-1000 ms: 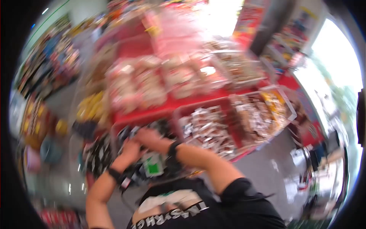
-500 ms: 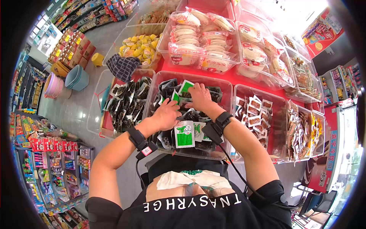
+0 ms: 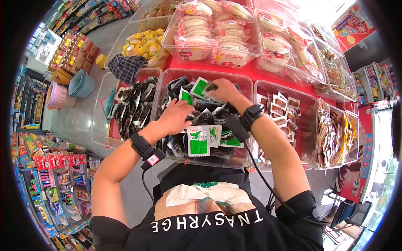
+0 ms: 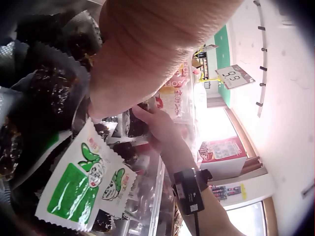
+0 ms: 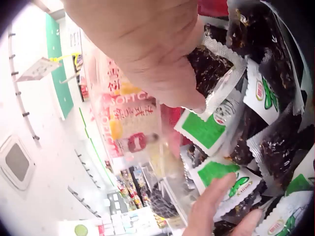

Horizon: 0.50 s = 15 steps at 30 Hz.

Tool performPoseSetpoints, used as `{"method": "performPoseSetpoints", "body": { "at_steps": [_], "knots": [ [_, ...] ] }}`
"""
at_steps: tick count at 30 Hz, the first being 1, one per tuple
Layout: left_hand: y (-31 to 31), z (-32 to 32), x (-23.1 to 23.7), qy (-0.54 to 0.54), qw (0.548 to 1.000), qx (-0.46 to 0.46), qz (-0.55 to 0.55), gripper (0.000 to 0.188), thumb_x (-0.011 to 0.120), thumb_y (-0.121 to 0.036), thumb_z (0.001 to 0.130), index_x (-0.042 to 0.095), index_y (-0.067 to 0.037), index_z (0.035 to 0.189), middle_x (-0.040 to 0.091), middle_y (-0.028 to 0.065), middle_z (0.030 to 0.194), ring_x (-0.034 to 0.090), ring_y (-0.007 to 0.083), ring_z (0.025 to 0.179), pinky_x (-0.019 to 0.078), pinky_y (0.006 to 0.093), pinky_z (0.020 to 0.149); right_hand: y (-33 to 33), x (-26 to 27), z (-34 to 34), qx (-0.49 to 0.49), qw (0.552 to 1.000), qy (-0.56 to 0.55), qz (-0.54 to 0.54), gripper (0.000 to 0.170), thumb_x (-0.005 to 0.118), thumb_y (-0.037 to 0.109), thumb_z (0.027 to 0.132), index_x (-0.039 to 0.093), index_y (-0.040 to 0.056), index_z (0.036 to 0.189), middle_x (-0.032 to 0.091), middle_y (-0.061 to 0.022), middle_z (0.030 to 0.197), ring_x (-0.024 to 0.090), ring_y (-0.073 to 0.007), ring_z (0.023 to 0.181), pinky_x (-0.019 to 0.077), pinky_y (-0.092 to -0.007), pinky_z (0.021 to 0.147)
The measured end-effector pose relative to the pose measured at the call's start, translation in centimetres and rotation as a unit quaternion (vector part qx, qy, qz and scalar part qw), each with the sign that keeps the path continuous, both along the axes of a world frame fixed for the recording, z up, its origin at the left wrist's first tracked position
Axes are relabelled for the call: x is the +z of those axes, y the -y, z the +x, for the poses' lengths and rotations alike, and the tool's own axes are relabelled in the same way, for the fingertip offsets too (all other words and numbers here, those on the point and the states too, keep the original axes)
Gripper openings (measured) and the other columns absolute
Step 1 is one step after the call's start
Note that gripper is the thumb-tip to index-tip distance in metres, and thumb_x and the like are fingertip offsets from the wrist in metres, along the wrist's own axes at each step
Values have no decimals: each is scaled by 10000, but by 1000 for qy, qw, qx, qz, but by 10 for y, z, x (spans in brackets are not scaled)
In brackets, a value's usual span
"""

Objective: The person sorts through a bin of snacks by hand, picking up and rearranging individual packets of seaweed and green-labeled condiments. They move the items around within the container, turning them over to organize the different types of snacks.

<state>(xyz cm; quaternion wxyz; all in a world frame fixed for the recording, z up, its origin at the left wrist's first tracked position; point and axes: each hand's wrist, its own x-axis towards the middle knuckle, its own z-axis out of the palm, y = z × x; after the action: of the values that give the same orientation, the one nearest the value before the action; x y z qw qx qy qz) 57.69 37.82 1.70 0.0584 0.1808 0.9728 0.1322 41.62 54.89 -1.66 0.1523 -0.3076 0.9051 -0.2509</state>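
Observation:
Both hands are inside a clear plastic bin [image 3: 250,121] filled with small snack packets, dark on the clear side and green and white on the other. My right hand [image 3: 224,90] pinches a dark-sided packet [image 5: 211,71] between thumb and fingers at the bin's far side. A green-and-white packet [image 3: 199,87] lies right beside it. My left hand [image 3: 172,118] lies over the left part of the pile. Its spread fingertips touch another green-and-white packet [image 3: 185,96]. Toward the bin's near wall, a further green-and-white packet [image 3: 198,141] lies face up.
To the left, another bin holds dark packets [image 3: 146,100], with a checked cloth [image 3: 126,68] at its far edge. Small brown packaged snacks [image 3: 279,111] fill the bin on the right. Behind, bins of round packaged flatbreads [image 3: 197,31] stand on a red surface [image 3: 247,74].
The early blurred view shows my hands close together. They have since spread apart. My right hand now holds up a packet with its dark side showing, and my left hand stays over the pile.

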Motion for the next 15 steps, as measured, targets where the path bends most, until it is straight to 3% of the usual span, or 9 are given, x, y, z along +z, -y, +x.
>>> {"method": "performPoseSetpoints", "body": {
  "at_steps": [2, 3, 6, 7, 10, 11, 14, 15],
  "knots": [
    [-10, -12, 24, 101, 991, 89, 17, 468, 643, -224, 690, 485, -57, 1098, 526, 126, 1046, 458, 303, 1045, 312, 462, 906, -16, -3, -14, -58, 992, 69, -94, 399, 636, 366, 628, 620, 67, 893, 616, -160, 847, 594, -297, 810, 460, -370, 724],
    [-16, -20, 31, 152, 979, 132, 26, 492, 644, -214, 691, 469, -50, 1121, 524, 136, 1049, 473, 311, 1023, 321, 464, 888, -24, -5, -17, -35, 985, 33, -164, 399, 637, 333, 640, 616, 44, 915, 614, -171, 843, 590, -307, 814, 456, -361, 729],
    [-28, -45, 25, 79, 990, 109, -51, 511, 642, -226, 695, 458, -60, 1142, 543, 135, 991, 508, 307, 956, 355, 429, 817, -25, 9, -13, -36, 974, 121, -190, 394, 641, 310, 648, 617, 34, 929, 614, -173, 856, 595, -295, 808, 455, -350, 730],
    [-30, -54, 13, 58, 989, 93, -100, 476, 653, -229, 677, 503, -77, 1102, 559, 110, 956, 493, 281, 978, 348, 426, 811, -23, 15, -11, -40, 982, 92, -161, 393, 659, 291, 641, 621, 33, 934, 615, -174, 867, 600, -276, 801, 453, -336, 727],
    [-36, -73, -1, 124, 968, 9, -216, 408, 661, -235, 664, 553, -90, 1029, 566, 93, 939, 472, 256, 1000, 326, 446, 820, -21, 29, -1, -41, 980, 112, -157, 376, 674, 264, 636, 623, 35, 929, 617, -171, 860, 604, -253, 763, 455, -323, 712],
    [-36, -72, -3, 126, 970, -3, -209, 339, 664, -242, 657, 580, -89, 948, 569, 79, 929, 446, 241, 1025, 289, 483, 868, -22, 30, 2, -43, 967, 155, -198, 354, 680, 214, 653, 615, 14, 938, 627, -153, 837, 600, -207, 721, 458, -311, 692],
    [-27, -64, 5, 108, 980, -15, -169, 311, 649, -241, 675, 570, -83, 931, 574, 76, 892, 470, 262, 996, 252, 490, 925, -22, 22, 2, -84, 924, 209, -310, 314, 669, 176, 686, 606, -23, 921, 633, -118, 796, 580, -146, 700, 458, -296, 659],
    [-23, -62, 1, 119, 984, 7, -136, 305, 645, -237, 680, 566, -81, 929, 577, 81, 890, 483, 269, 984, 238, 496, 936, -24, 29, 3, -109, 896, 294, -315, 280, 653, 146, 722, 594, -29, 932, 623, -83, 812, 563, -114, 717, 459, -280, 632]
  ]
}}
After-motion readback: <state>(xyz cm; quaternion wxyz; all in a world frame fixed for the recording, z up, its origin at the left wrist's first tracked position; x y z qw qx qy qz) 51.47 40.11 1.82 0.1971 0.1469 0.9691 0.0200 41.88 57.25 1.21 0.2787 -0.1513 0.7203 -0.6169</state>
